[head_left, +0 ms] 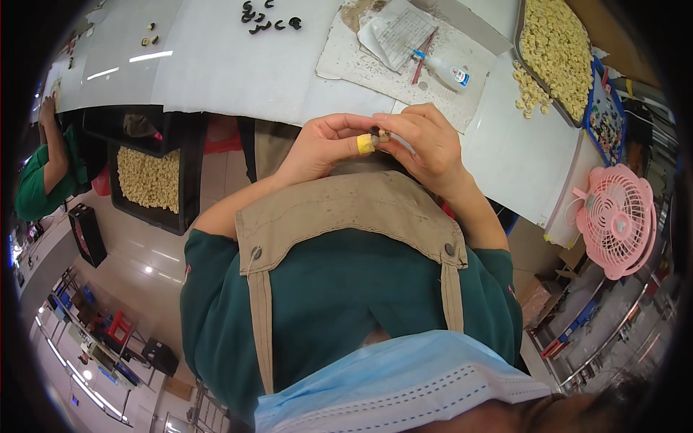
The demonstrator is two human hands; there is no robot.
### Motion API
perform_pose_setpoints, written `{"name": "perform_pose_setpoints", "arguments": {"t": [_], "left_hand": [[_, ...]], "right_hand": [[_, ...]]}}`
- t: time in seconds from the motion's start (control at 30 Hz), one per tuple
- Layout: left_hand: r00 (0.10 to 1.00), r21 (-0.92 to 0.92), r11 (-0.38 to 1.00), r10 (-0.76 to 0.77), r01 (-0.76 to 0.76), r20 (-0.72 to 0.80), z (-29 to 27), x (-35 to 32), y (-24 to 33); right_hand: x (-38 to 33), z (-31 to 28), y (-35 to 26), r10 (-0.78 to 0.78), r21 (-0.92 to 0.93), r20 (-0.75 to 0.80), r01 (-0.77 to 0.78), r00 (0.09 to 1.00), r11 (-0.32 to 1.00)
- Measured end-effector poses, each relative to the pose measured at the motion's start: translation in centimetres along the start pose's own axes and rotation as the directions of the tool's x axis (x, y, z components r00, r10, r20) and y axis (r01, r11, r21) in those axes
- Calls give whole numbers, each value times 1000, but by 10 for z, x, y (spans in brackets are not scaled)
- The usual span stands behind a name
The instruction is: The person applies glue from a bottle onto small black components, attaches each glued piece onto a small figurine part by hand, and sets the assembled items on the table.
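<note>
Close in front of my chest, at the table's near edge, both hands meet at the fingertips. Between them is a small dark-and-cream piece (381, 134), partly covered by the fingers and too small to name. My left hand (317, 150) pinches it from the left, with yellow tape (365, 143) wrapped around the thumb. From the right, my right hand (432, 148) has its thumb and index finger closed on the same piece. Several black curved pieces (268, 20) lie loose farther back on the white table (216, 79).
A board (346, 61) carries papers (397, 32), a red pencil (424, 58) and a squeeze bottle (446, 71). Rightward are a tray of cream pieces (556, 54), a blue tray (605, 115) and a pink fan (617, 224). A black crate (189, 195) stands left; beyond, another person's arm (52, 148).
</note>
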State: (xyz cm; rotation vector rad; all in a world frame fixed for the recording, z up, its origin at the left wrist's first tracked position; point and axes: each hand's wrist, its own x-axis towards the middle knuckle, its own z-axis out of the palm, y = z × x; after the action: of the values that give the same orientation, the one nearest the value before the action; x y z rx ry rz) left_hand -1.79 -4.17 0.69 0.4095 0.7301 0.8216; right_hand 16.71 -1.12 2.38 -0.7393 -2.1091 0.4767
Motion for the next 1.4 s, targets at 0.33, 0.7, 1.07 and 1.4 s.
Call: {"name": "perform_pose_setpoints", "arguments": {"t": [0.33,0.7,1.07,1.4], "left_hand": [[977,81,993,-104,91,184,-8,7,1],[935,378,924,-75,-66,346,-10,5,11],[956,105,992,39,-73,291,-2,3,-6],[937,17,998,51,-61,347,-1,4,-10]], "right_hand": [[-2,-4,-8,153,160,116,-170,981,972],[3,-10,-11,99,306,188,-154,977,939],[-3,3,-9,172,333,-17,-156,985,930],[-13,7,-6,126,410,-106,-72,986,909]]}}
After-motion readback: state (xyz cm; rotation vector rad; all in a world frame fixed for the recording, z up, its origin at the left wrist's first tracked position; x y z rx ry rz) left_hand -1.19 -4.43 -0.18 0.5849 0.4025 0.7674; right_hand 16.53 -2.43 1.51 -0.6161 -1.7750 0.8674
